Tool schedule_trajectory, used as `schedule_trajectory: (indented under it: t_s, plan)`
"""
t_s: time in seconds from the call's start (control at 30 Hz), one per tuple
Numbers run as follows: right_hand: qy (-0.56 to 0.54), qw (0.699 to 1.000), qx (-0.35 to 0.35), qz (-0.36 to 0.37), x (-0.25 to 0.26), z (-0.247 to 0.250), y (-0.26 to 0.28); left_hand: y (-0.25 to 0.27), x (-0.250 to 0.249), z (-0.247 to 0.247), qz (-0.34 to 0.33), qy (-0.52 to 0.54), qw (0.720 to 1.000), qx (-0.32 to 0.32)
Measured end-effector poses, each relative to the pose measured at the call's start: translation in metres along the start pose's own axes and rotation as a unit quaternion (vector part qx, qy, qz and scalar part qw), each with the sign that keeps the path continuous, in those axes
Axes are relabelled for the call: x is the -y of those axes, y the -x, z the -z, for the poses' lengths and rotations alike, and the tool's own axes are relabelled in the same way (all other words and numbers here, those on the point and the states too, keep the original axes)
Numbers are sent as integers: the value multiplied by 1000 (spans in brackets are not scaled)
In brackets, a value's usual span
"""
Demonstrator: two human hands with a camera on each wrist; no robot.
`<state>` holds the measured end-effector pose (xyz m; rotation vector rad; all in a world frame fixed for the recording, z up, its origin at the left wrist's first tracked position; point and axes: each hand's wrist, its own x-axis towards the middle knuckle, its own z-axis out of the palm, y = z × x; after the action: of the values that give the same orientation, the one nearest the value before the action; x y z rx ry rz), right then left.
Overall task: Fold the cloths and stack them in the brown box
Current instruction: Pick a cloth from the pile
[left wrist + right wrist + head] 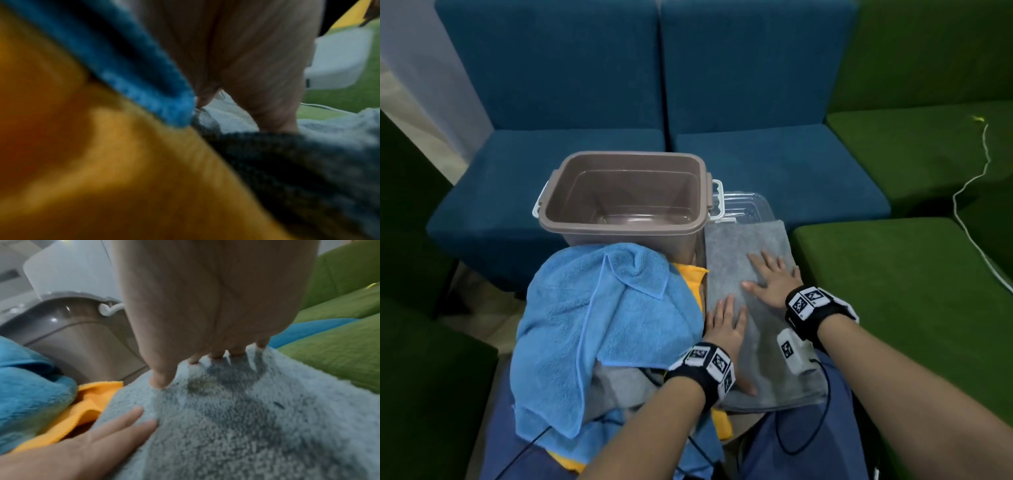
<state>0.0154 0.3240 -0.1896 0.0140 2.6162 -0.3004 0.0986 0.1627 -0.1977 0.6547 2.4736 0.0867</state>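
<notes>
My left wrist view is blurred. Both my hands, left [726,330] and right [774,279], press flat, fingers spread, on the fluffy grey cloth [750,250] beside the smooth brown box [619,226].

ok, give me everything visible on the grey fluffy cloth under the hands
The grey fluffy cloth is a plush, towel-like piece, folded into a long rectangle and lying flat on the person's lap. Its far end overlaps a clear plastic lid beside the brown plastic box. The left hand and right hand press flat on it.
</notes>
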Motion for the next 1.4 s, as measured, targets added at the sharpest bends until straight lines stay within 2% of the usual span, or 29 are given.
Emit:
schedule_trajectory:
  t_s: [0.23,0.47,0.6,0.67,0.87,1.0,1.1,1.3,1.4]
  plan:
    - [8,999,-22,25,-16,12,-33,-13,2,-14,-9,3,1000,7]
    - [48,998,-46,-18,7,21,-47,-9,1,-13,-11,9,1000,4]
    - [52,997,15,63,36,6,-29,-6,2,-6,-14,22,1000,15]
    - [62,995,39,67,37,3,-26,-4,1,-3,-16,21,1000,17]
    - [45,994,51,85,28,17,-36,-3,-1,-6,-3,-1,1000,-3]
    - [-22,995,-1,94,24,22,-18,-2,-1,-5,-3,12,1000,0]
    - [-55,995,-59,53,8,22,14,1,0,-5,-7,17,1000,-13]
    - [0,998,57,40,-21,-17,76,6,3,-5,-22,27,999,-6]
    - [-44,999,27,12,-30,-28,84,16,-5,-4,-30,17,999,-14]
